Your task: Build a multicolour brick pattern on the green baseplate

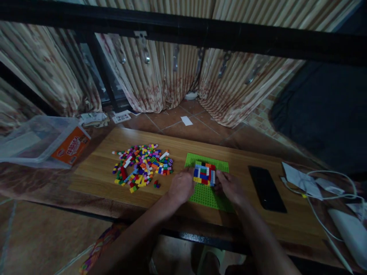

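A green studded baseplate (pixel 209 196) lies on a low wooden table (pixel 97 172). On it stands a small block of joined bricks (pixel 204 172) in red, blue, white and yellow. My left hand (pixel 181 186) presses against the block's left side. My right hand (pixel 229 186) touches its right side, fingers curled at its lower right corner. Whether either hand truly grips the block cannot be told. A heap of loose coloured bricks (pixel 142 166) lies on the table to the left of my left hand.
A black phone (pixel 266 188) lies flat to the right of the baseplate. White papers (pixel 298 176), white cables (pixel 329 194) and a white device (pixel 348 233) fill the table's right end. A clear plastic box (pixel 37 141) with an orange label sits far left. Curtains (pixel 160 72) hang behind.
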